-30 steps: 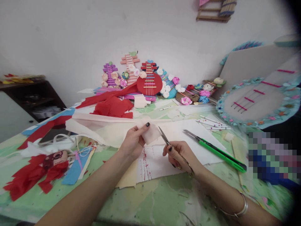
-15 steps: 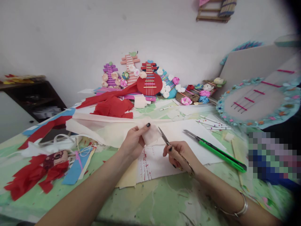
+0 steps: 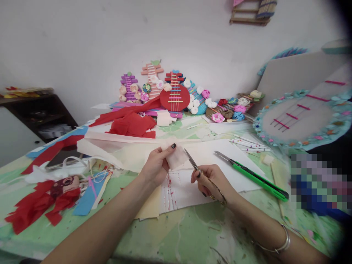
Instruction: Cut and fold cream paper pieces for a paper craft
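Observation:
My left hand (image 3: 156,164) pinches a small folded piece of cream paper (image 3: 177,156) above the table's middle. My right hand (image 3: 211,181) grips a pair of small scissors (image 3: 192,161), whose blades point up and left and touch the paper's right edge. Below both hands lies a white sheet with red marks (image 3: 176,189) on a cream sheet.
A green utility knife (image 3: 251,176) lies right of my right hand, with several pens (image 3: 247,143) behind it. Red paper scraps (image 3: 35,205) sit at the left and red crepe (image 3: 132,124) farther back. Paper lute models (image 3: 174,93) line the wall. A large round lute board (image 3: 301,119) leans at right.
The scissor blades have edged slightly left toward the cream paper. Both hands otherwise stay where they were.

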A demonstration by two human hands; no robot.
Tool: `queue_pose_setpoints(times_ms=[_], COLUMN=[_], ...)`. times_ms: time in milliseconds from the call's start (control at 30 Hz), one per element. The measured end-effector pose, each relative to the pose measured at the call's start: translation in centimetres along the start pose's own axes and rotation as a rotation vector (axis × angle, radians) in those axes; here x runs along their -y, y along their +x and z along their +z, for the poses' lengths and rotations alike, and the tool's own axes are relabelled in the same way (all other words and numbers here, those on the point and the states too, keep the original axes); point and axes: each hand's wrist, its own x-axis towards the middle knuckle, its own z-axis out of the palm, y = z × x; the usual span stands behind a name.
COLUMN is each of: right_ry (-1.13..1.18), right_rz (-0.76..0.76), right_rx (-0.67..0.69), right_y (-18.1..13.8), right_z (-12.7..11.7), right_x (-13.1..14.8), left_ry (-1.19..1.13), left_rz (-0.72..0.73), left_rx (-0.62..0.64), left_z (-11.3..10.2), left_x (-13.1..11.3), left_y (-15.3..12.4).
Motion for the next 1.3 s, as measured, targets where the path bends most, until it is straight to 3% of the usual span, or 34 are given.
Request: queue_pose_setpoints(times_ms=[467, 1300], right_ry=[-0.056, -0.059], right_rz=[0.059, 0.017], right_rx=[-0.040, -0.008], right_y=[0.08, -0.24], right_z=[0.08, 0.06], right_x=[-0.25, 0.00], left_ry=[-0.002, 0.011], left_rz=[0.002, 0.016], left_rx=[0.002, -0.014], left_z=[0.07, -0.04], left_x=[-0.02, 0.16], left_y=[-0.06, 0.19])
